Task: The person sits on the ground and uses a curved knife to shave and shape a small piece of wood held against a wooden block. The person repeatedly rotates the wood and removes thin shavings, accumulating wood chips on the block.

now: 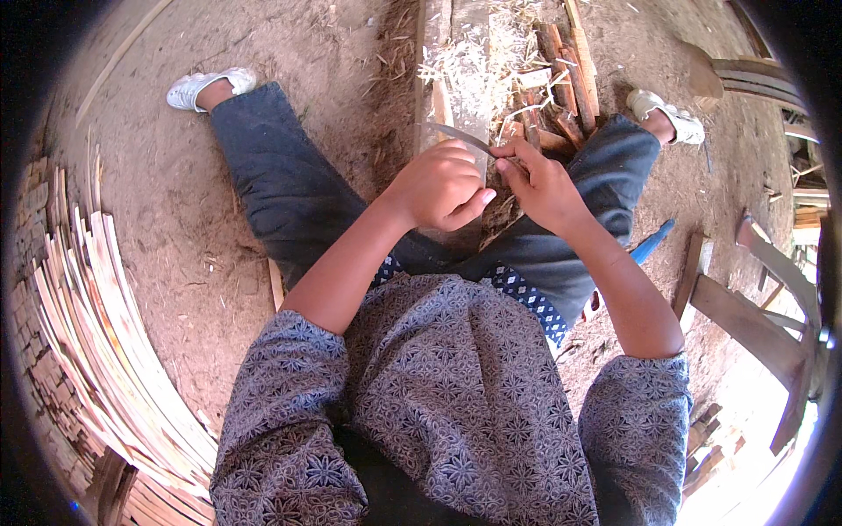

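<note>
A thin, dark, slightly curved blade-like strip [460, 135] slants over the wooden plank between my legs. Its right end meets the thumb and forefinger of my right hand [544, 184], which is closed on it. My left hand [445, 186] is curled closed beside it, knuckles up and thumb pointing right. The strip passes just beyond its knuckles; whatever those fingers hold is hidden beneath the hand. Pale wood shavings [469, 74] lie on the plank [432, 26] just past both hands.
Reddish-brown wood sticks [568, 74] are piled right of the plank. Long pale wooden strips [118, 324] are stacked at the left. A wooden frame [750, 320] stands at the right near a blue object [652, 242]. My legs spread either side over the dirt floor [175, 175].
</note>
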A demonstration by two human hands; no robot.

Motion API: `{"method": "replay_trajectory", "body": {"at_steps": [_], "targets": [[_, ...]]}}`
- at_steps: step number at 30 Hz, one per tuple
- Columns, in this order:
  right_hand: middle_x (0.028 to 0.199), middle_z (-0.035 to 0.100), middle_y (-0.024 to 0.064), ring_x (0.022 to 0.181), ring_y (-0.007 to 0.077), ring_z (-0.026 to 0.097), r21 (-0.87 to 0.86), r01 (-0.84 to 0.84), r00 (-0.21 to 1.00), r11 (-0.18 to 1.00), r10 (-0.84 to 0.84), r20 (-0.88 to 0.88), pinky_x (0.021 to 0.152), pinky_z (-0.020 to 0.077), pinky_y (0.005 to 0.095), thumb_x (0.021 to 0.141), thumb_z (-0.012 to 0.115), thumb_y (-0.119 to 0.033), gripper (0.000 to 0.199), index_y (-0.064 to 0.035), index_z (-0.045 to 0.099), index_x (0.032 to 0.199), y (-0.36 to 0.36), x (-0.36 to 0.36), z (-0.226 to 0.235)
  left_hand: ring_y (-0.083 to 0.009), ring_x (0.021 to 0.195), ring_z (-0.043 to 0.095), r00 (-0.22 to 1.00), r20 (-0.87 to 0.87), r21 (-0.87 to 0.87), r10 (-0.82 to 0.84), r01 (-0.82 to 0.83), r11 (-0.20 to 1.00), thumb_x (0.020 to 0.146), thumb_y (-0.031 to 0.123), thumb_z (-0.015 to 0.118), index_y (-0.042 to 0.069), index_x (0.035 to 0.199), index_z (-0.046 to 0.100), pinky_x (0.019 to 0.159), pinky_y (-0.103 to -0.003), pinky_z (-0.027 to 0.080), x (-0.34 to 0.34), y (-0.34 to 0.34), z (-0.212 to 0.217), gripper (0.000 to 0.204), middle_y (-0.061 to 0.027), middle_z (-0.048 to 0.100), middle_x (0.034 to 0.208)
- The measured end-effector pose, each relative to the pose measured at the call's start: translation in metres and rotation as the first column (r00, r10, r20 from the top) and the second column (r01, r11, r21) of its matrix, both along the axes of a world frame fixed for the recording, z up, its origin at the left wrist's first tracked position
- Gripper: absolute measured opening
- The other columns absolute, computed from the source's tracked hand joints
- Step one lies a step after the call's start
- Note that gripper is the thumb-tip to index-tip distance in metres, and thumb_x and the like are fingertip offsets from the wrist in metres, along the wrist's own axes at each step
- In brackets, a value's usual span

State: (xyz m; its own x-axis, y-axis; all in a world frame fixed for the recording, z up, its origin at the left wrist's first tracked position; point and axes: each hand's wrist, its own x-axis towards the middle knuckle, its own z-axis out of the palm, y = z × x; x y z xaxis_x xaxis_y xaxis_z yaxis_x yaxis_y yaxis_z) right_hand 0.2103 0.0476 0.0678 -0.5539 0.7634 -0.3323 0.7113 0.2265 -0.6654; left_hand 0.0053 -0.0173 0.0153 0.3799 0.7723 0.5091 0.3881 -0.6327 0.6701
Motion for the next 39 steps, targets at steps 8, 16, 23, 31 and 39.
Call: {"method": "replay_trajectory", "body": {"at_steps": [8,16,23,31,39], "targets": [[0.077,0.068,0.0212,0.073,0.0418,0.068,0.104,-0.061,0.990,0.993,0.073,-0.121,0.064,0.0516,0.0461,0.101,0.066,-0.026,0.020,-0.0109,0.066,0.115,0.018,-0.014,-0.034,-0.0334,0.063,0.052,0.999,-0.026,-0.007,-0.041,0.041,0.999,0.086,0.011,0.064,0.005,0.058,0.049,0.071,-0.045,0.045,-0.002,0.000,-0.003,0.032,-0.0113,0.051,0.060],[0.090,0.073,0.0220,0.093,0.0413,0.073,0.165,0.050,0.976,0.985,-0.083,0.201,0.080,0.0567,0.0536,0.103,0.058,-0.039,0.027,-0.0179,0.065,0.118,0.050,-0.026,-0.061,-0.0327,0.061,0.053,1.000,-0.022,0.016,-0.009,0.010,1.000,0.089,0.014,0.064,0.006,0.056,0.052,0.071,-0.043,0.046,-0.002,0.010,-0.002,0.036,-0.0107,0.052,0.057],[0.092,0.073,0.0190,0.087,0.0356,0.072,-0.006,0.229,0.973,0.973,-0.229,-0.030,0.082,0.0545,0.0473,0.100,0.060,-0.051,0.046,-0.0097,0.065,0.121,0.082,-0.033,-0.078,-0.0317,0.058,0.049,1.000,0.022,-0.031,-0.006,0.007,0.999,0.088,0.011,0.064,0.006,0.056,0.046,0.065,-0.043,0.044,-0.004,0.010,0.011,0.037,-0.0116,0.047,0.057],[0.075,0.066,0.0194,0.065,0.0287,0.065,-0.024,-0.042,0.990,0.999,0.038,-0.134,0.065,0.0516,0.0412,0.102,0.063,-0.042,0.041,-0.0013,0.069,0.103,0.027,-0.007,-0.040,-0.0315,0.055,0.047,0.998,0.055,0.022,0.006,-0.007,1.000,0.081,0.011,0.068,0.007,0.055,0.044,0.060,-0.043,0.040,0.005,0.010,0.007,0.036,-0.0095,0.043,0.055],[0.073,0.065,0.0246,0.073,0.0453,0.065,0.096,-0.218,0.975,0.971,0.220,-0.007,0.070,0.0519,0.0500,0.104,0.056,-0.050,0.052,-0.0010,0.068,0.094,0.050,-0.025,-0.070,-0.0320,0.053,0.048,0.994,0.109,-0.005,0.006,-0.006,1.000,0.080,0.009,0.067,0.007,0.056,0.044,0.059,-0.043,0.041,-0.004,0.011,0.010,0.034,-0.0097,0.045,0.056]]}}
